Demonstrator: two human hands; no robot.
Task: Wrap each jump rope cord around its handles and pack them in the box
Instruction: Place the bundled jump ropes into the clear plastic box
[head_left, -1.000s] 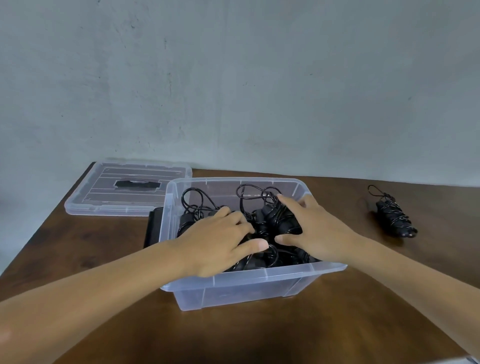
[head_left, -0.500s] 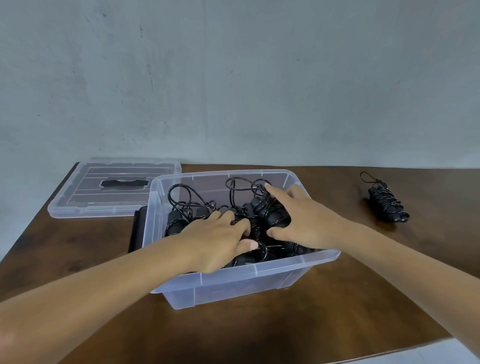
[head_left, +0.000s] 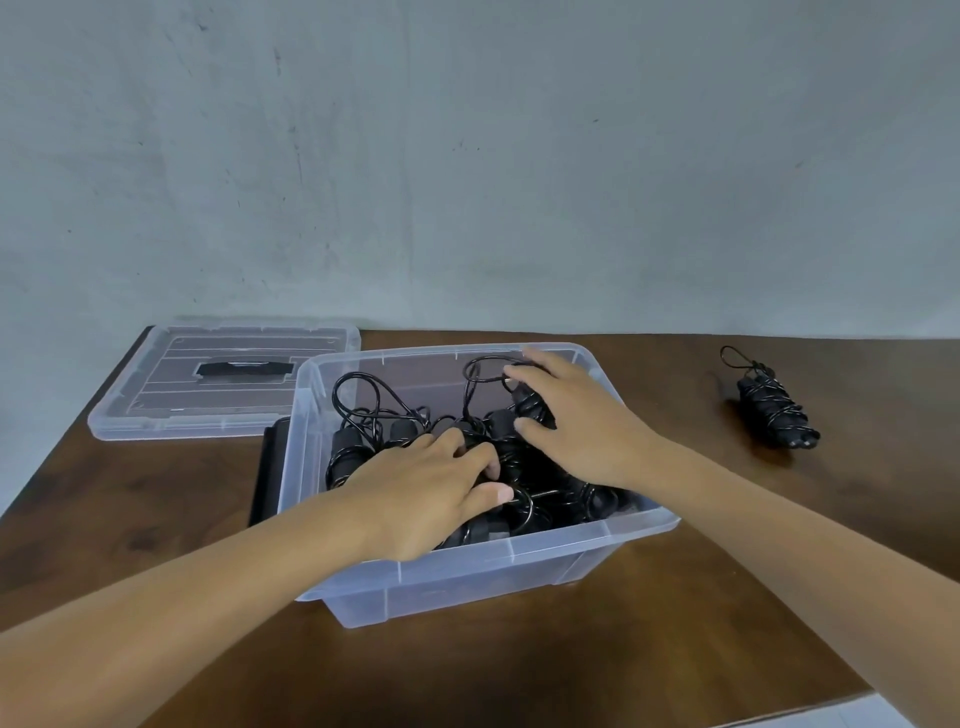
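A clear plastic box (head_left: 509, 577) stands at the middle of the wooden table, filled with several black jump ropes (head_left: 363, 415) whose cords loop up at the back. My left hand (head_left: 431, 493) lies on the pile near the front, its fingers bent down among the cords. My right hand (head_left: 582, 421) reaches to the far right of the box and grips one wrapped rope bundle (head_left: 531, 404) between thumb and fingers. One more wrapped jump rope (head_left: 776, 413) lies on the table to the right, apart from both hands.
The clear box lid (head_left: 223, 384) with a black handle lies flat at the back left. A flat black object (head_left: 267, 467) sits against the box's left wall. The table's front edge (head_left: 810, 706) runs at the lower right, and a grey wall stands behind.
My right hand has slid toward the box's far right corner and closed round a bundle there. My left hand has stayed on the pile.
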